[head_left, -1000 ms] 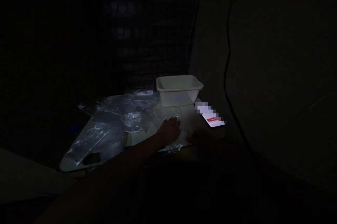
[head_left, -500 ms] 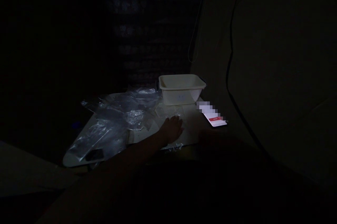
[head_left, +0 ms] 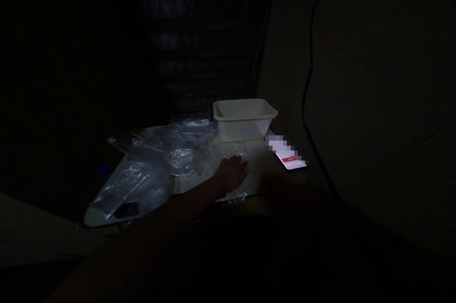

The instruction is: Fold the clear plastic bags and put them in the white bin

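Note:
My left hand (head_left: 232, 173) lies flat on a clear plastic bag (head_left: 228, 150) spread over the white table (head_left: 258, 153), its fingers stretched out. To its right, my right hand (head_left: 272, 183) is at the table's front edge, very dark; its fingers do not show clearly. Under the left hand, a crinkled end of clear plastic (head_left: 237, 198) hangs at the front edge. More clear plastic bags (head_left: 181, 158) lie in a loose heap to the left of my left hand.
A white plastic tub (head_left: 244, 128) stands at the back of the table. A lit phone (head_left: 294, 163) lies at the right edge. On the front left is a small dark object (head_left: 127, 210). A black cable (head_left: 307, 103) runs down the right wall.
My right hand has come up and left out of the dark to the table's front edge. My left hand stays on the plastic bag, nearly still. The view has shifted slightly.

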A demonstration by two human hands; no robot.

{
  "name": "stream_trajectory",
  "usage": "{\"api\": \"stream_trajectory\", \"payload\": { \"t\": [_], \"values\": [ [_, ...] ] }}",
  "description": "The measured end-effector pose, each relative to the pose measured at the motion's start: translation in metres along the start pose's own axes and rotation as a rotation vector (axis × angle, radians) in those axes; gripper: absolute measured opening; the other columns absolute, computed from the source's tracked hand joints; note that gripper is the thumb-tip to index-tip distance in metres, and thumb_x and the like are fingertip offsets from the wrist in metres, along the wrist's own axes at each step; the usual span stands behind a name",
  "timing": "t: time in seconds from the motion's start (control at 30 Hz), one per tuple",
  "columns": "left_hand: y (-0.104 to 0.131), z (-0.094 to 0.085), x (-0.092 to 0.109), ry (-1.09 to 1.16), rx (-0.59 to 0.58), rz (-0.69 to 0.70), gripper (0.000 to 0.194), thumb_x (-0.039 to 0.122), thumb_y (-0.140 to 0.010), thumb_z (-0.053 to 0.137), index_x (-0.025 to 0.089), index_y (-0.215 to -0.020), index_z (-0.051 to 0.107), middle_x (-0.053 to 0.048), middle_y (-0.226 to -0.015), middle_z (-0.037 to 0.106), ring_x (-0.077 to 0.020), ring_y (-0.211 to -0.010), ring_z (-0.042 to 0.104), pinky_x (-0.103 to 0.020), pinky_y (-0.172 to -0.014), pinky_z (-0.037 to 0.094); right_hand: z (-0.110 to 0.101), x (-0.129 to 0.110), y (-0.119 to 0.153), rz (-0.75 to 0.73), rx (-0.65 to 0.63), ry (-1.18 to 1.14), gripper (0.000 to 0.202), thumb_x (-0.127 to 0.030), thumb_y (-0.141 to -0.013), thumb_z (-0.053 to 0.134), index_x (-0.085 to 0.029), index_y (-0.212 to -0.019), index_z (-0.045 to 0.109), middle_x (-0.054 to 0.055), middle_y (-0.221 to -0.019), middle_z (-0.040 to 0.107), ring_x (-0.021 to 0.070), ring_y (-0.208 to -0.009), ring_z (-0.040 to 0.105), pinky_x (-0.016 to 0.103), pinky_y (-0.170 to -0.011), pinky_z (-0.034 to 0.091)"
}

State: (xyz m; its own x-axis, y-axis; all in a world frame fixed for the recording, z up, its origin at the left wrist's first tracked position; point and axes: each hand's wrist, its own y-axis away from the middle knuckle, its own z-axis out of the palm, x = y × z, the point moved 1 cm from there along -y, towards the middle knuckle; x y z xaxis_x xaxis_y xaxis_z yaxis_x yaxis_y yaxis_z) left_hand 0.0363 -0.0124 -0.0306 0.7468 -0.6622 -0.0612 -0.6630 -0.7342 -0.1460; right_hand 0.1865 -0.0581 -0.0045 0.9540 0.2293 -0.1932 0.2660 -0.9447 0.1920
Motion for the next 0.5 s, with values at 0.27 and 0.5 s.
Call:
{"api": "stream_trajectory", "payload": {
  "t": [0.27,0.5],
  "values": [
    [-0.0007,-0.0049,0.0021,-0.001,-0.024,-0.006,0.042,0.037,-0.084,0.018,0.018,-0.115,0.039,-0.011,-0.118,0.042,-0.0224,-0.108,0.037,-0.038,-0.081,0.033,-0.0034,-0.0025,0.0049,0.054,-0.002,-0.045,0.024,-0.03,-0.073,0.044,-0.013,-0.076,0.059,0.008,-0.08,0.061,0.0143,-0.07,0.054,0.021,-0.055,0.035],
    [-0.0026,-0.003,0.0019,0.007,-0.028,-0.004,0.042,0.038,-0.084,0.017,0.019,-0.113,0.039,-0.01,-0.115,0.043,-0.022,-0.106,0.038,-0.038,-0.08,0.033,-0.0003,-0.0065,0.0011,0.024,0.056,-0.209,0.017,-0.024,-0.07,0.048,-0.012,-0.071,0.06,0.005,-0.074,0.062,0.0118,-0.067,0.054,0.019,-0.055,0.036]
  ]
}}
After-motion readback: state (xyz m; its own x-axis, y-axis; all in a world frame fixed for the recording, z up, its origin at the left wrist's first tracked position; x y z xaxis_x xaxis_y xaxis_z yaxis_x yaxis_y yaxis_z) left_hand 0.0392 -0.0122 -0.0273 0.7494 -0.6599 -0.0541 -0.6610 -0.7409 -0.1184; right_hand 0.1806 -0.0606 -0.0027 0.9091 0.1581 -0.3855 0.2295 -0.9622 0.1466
